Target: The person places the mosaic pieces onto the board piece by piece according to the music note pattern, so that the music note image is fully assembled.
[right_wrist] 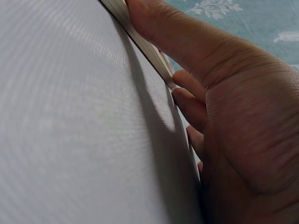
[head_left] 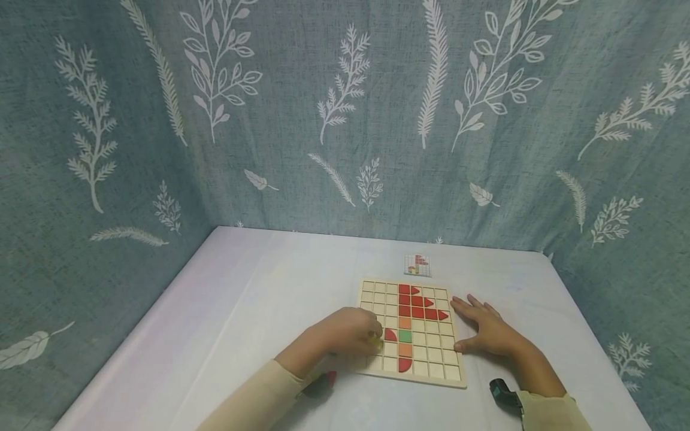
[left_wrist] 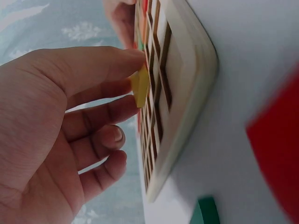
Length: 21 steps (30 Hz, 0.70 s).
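My left hand [head_left: 349,331] pinches a small yellow piece [left_wrist: 142,88] between thumb and fingers over the left side of a wooden grid board [head_left: 436,354]; in the left wrist view the piece is at the grid's surface. The exact shape of that piece is partly hidden by the fingers. Spread along the board's right edge, my right hand [head_left: 487,327] touches the rim with thumb and fingertips. Set in the grid are rows of red pieces [head_left: 417,312], orange squares [head_left: 405,323], a green square [head_left: 405,336] and rounded red pieces [head_left: 405,364].
A small pattern card [head_left: 417,266] lies behind the board on the white table [head_left: 280,281]. Near my left forearm sits a loose red piece [head_left: 331,378], partly covered. The left wrist view also has a green piece [left_wrist: 205,212]. Patterned curtains [head_left: 302,120] surround the table.
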{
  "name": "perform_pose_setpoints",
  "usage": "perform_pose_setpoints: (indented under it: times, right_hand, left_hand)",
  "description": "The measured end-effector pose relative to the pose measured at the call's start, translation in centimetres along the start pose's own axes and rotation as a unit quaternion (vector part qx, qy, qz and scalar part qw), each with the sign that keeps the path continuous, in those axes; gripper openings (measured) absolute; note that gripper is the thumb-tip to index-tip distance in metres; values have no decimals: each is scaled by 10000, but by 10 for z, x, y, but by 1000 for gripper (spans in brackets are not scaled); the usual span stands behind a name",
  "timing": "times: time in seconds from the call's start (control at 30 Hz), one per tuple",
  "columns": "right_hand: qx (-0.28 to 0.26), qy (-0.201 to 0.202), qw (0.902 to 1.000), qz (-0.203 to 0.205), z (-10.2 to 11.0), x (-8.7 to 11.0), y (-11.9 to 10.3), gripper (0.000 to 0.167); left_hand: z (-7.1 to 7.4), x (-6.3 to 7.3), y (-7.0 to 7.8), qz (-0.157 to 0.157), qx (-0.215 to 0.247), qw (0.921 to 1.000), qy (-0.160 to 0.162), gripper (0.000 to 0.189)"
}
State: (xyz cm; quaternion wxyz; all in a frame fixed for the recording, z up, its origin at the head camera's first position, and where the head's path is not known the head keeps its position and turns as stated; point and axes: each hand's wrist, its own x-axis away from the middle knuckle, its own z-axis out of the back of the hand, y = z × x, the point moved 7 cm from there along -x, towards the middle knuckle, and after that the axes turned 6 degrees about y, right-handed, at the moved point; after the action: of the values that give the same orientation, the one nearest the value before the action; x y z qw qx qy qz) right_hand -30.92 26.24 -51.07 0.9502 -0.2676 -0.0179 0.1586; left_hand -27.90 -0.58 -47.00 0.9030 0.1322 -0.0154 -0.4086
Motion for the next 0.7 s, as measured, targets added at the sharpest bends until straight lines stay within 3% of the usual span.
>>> perform_pose_setpoints:
  times: [0.2, 0.5, 0.7]
  right_hand:
    - [-15, 10, 10000, 55, 1, 1, 1, 115]
    - [68, -20, 10000, -53, -2, 0, 6, 115]
    - [46, -30, 10000, -41, -1, 0, 4, 115]
  left_hand:
    - [-5, -8, 12, 58, 220, 9997, -91, 11]
    - [-9, -16, 27, -511, -352, 9981, -37, 6]
    - [-11, -18, 29, -542, -390, 9978, -61, 4]
